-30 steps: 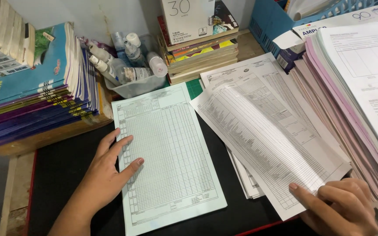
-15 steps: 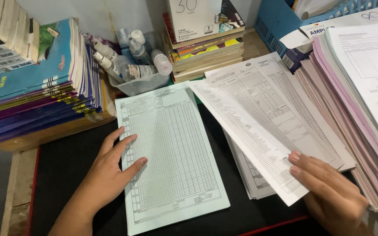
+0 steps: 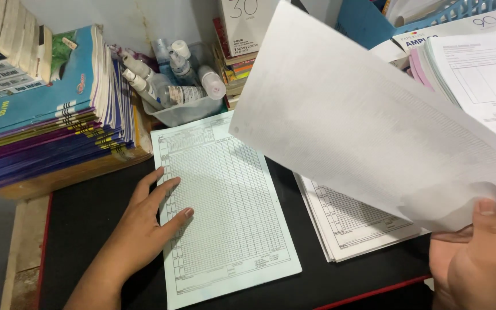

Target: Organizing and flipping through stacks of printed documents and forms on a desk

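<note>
Black desk mat (image 3: 87, 229), crowded paper stacks (image 3: 472, 74)

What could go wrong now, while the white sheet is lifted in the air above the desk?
The lifted white sheet, pinched only at one corner by the right hand, already bends and might crease or tear there. Its far edge swings near the small bottles in the clear tub and may knock one over. The left hand presses only the edge of the green form, so it may shift.

Right hand (image 3: 480, 258) lifts sheet (image 3: 351, 120); left (image 3: 144, 221) presses form (image 3: 225, 212).
</note>
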